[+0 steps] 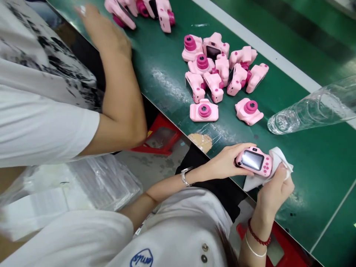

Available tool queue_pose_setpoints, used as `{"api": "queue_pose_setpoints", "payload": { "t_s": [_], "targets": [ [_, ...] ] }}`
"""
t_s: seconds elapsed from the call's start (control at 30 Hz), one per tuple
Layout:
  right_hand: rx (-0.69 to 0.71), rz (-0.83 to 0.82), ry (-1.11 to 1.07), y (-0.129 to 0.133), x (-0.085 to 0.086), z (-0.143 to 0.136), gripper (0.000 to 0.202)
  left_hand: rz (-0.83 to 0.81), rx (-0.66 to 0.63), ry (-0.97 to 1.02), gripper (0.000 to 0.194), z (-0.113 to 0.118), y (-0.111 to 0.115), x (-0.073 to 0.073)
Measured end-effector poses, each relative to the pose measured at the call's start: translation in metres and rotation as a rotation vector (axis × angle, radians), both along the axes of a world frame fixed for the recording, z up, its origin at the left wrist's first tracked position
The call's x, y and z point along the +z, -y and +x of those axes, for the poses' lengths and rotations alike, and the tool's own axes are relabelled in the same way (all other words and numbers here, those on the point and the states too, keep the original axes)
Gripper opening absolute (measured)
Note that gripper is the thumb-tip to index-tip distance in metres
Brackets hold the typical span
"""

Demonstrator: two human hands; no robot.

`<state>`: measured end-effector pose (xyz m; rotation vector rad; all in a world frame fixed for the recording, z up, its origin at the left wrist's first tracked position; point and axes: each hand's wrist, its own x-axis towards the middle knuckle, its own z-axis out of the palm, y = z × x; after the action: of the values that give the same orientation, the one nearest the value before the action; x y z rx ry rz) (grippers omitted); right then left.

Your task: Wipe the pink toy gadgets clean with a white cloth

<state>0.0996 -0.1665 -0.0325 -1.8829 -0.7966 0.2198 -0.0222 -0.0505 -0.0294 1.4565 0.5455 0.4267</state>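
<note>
A pink toy camera (254,161) is held near the table's front edge, its screen and dark pink buttons facing up. My left hand (229,161), with a silver watch on its wrist, grips the camera's left end between thumb and fingers. In my right hand (278,187) a white cloth (276,157) is pinched, and it touches the camera's button end. The cloth's lower part hangs below the camera. Farther back on the table lie several more pink cameras, the closest being one (249,111) with its dark pink lens up.
The green table (314,163) runs diagonally. A clear plastic bottle (306,111) is at the right. At the left, a co-worker's arm (119,85) reaches beside more cameras (164,15). Plastic-wrapped goods (97,181) and a red stool (160,137) are below.
</note>
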Motion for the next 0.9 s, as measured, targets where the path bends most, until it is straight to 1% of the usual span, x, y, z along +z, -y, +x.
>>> {"api": "queue_pose_setpoints", "payload": {
  "t_s": [0.03,0.07,0.1,0.17,0.23,0.3,0.37,0.43,0.47,0.5,0.57,0.67,0.7,0.73,0.77,0.8,0.83,0.9],
  "targets": [
    [-0.03,0.018,0.048,0.001,-0.001,0.001,0.035,0.039,0.015,-0.007,0.068,-0.001,0.0,-0.003],
    [-0.026,0.036,0.138,0.002,-0.002,0.003,0.032,0.07,0.026,-0.01,0.069,-0.002,-0.001,-0.005],
    [0.01,0.044,0.263,0.001,-0.002,0.004,0.029,0.089,0.028,-0.01,0.07,-0.002,-0.001,-0.006],
    [0.156,0.017,0.532,-0.002,0.0,0.008,0.027,0.097,0.02,-0.004,0.068,-0.002,0.0,-0.007],
    [0.319,-0.046,0.723,-0.004,0.005,0.013,0.033,0.085,-0.005,-0.004,0.065,-0.002,-0.001,-0.005],
    [0.433,-0.074,0.805,-0.005,0.009,0.02,0.038,0.079,-0.03,-0.004,0.063,-0.003,-0.001,-0.003],
    [0.495,-0.047,0.828,-0.004,0.012,0.026,0.039,0.087,-0.054,-0.006,0.062,-0.003,-0.002,-0.002],
    [0.476,-0.004,0.795,-0.001,0.013,0.03,0.036,0.102,-0.07,-0.003,0.061,-0.004,-0.003,-0.002],
    [0.427,0.008,0.748,0.0,0.012,0.03,0.032,0.106,-0.075,-0.001,0.061,-0.004,-0.003,-0.002],
    [0.357,0.013,0.681,0.002,0.011,0.03,0.028,0.11,-0.076,0.001,0.061,-0.005,-0.004,-0.002],
    [0.165,0.033,0.487,0.003,0.007,0.025,0.023,0.118,-0.076,-0.002,0.062,-0.005,-0.005,-0.001],
    [-0.122,0.114,0.154,0.003,0.002,0.01,0.034,0.125,-0.079,-0.008,0.062,-0.005,-0.005,0.0],
    [-0.19,0.138,0.087,0.002,0.0,0.005,0.036,0.122,-0.078,-0.005,0.062,-0.005,-0.005,0.001],
    [-0.23,0.153,0.067,0.001,-0.001,0.0,0.036,0.117,-0.071,0.001,0.063,-0.005,-0.005,0.001],
    [-0.224,0.158,0.101,0.0,-0.002,-0.003,0.034,0.112,-0.061,0.008,0.063,-0.005,-0.004,0.001],
    [-0.163,0.146,0.178,-0.001,-0.003,-0.006,0.032,0.106,-0.05,0.013,0.063,-0.005,-0.004,0.001],
    [-0.057,0.12,0.281,-0.001,-0.005,-0.007,0.029,0.096,-0.04,0.009,0.062,-0.004,-0.003,0.001],
    [0.208,0.04,0.5,-0.002,-0.006,-0.007,0.031,0.079,-0.023,-0.024,0.058,-0.004,-0.003,0.002]
  ]
}}
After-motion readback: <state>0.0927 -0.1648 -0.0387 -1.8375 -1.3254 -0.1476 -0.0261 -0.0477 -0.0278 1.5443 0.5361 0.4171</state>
